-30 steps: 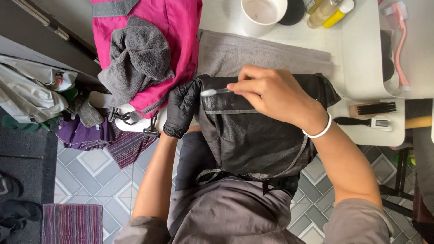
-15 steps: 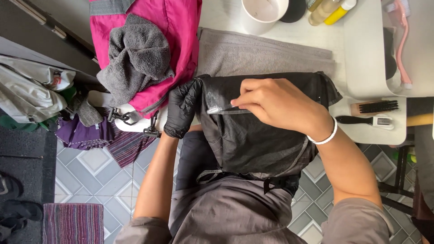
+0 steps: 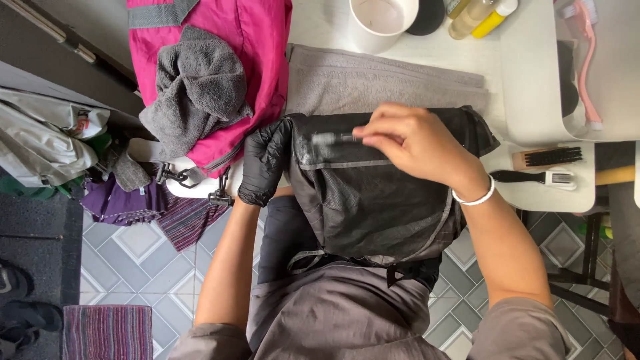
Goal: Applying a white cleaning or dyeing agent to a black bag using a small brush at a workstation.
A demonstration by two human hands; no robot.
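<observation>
The gloved left hand grips the edge of the black bag, which lies on the table between both hands. The right hand pinches a small brush, blurred, against the bag's top panel. Scrubbing looks underway; steady strokes suit next.

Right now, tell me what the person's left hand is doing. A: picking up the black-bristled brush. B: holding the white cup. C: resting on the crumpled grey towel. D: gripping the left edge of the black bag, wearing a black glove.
D: the left hand, in a black glove, clamps the left edge of the black bag, while the bare right hand works a small brush along the bag's top.
</observation>
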